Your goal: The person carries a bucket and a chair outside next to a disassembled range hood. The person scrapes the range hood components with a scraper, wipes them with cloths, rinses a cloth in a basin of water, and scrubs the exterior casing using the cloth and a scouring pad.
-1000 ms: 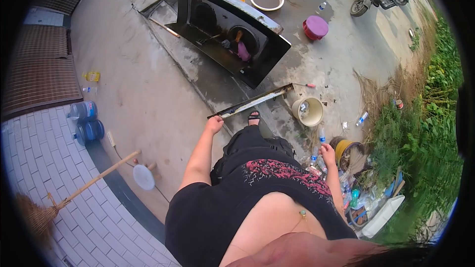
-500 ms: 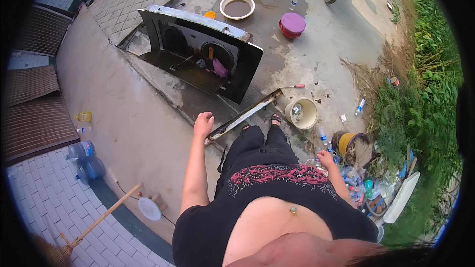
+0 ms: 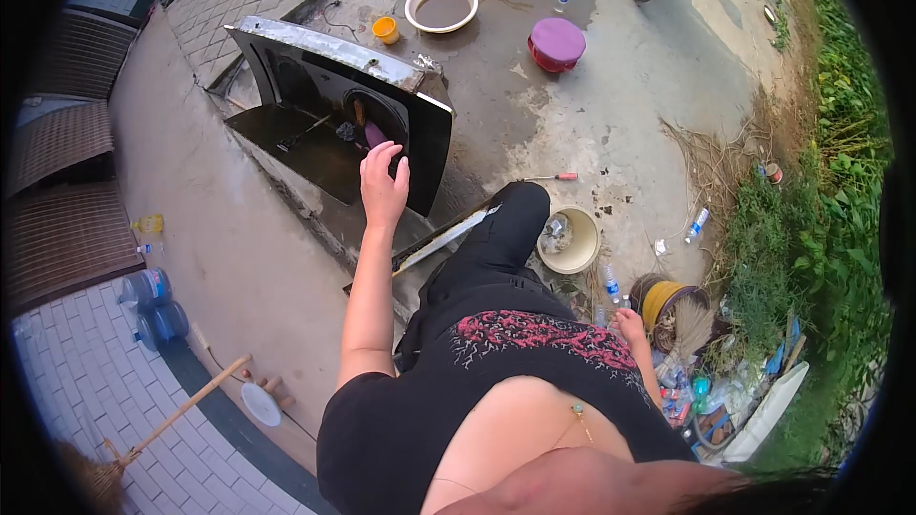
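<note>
Stained concrete [image 3: 625, 100]; green plants [image 3: 840, 219]

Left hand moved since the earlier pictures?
Yes. Against the fixed black appliance, the left hand has moved forward toward it, now overlapping its edge in the head view.

Hood [image 3: 324, 95] is showing glossy blk fin.; bucket [image 3: 579, 253], smooth plast.; broom handle [image 3: 186, 410], matt wood; conc. ground [image 3: 658, 86] is looking rough, matt.

Beyond the left fingers [image 3: 380, 154], a range hood [image 3: 329, 101] is showing black, silvery-edged; beyond the right fingers [image 3: 621, 322], a bucket [image 3: 578, 246] is showing cream; behind both, a shirt [image 3: 534, 339] is displaying pink-and-grey scrollwork on black.
</note>
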